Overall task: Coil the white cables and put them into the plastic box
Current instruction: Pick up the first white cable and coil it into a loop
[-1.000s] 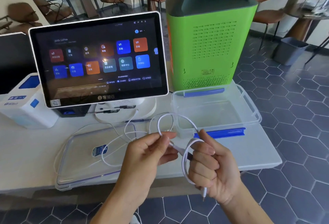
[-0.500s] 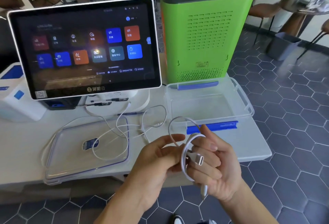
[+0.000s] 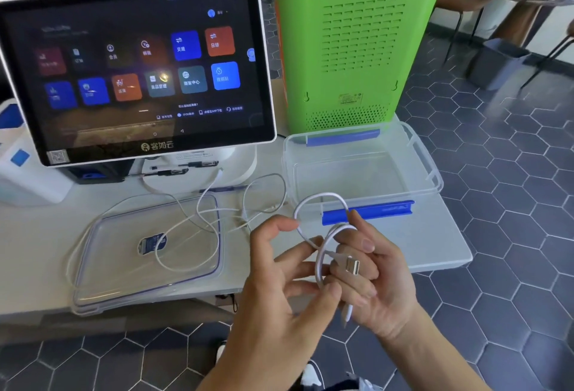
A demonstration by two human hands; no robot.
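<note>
**Short cable part-coiled in hand; box holds nothing yet**

The right hand (image 3: 369, 269), lower centre of the frame, has its fingers curled round the loops of a short white USB cable (image 3: 323, 254); the silver plug lies across its fingers and the other connector hangs below the palm. The left hand (image 3: 279, 272) is beside it, fingers loosely spread, fingertips touching the coil and guiding the one loop that stands free above both hands.

Risks, as judged. That upper loop is not pinned and could spring open if the left hand lifts away. The hanging connector could snag the box rim during transfer. A second, thin white cable (image 3: 192, 235) lies loose at centre left, draped across the clear flat plastic lid (image 3: 102, 282); lifting it by one end could drag the lid along the white table (image 3: 435, 244).

Containers. The clear rectangular plastic box with blue clips (image 3: 428, 170), right of centre and just beyond the hands, appears to contain nothing. The lid carries only part of the thin cable and a small blue label.
</note>
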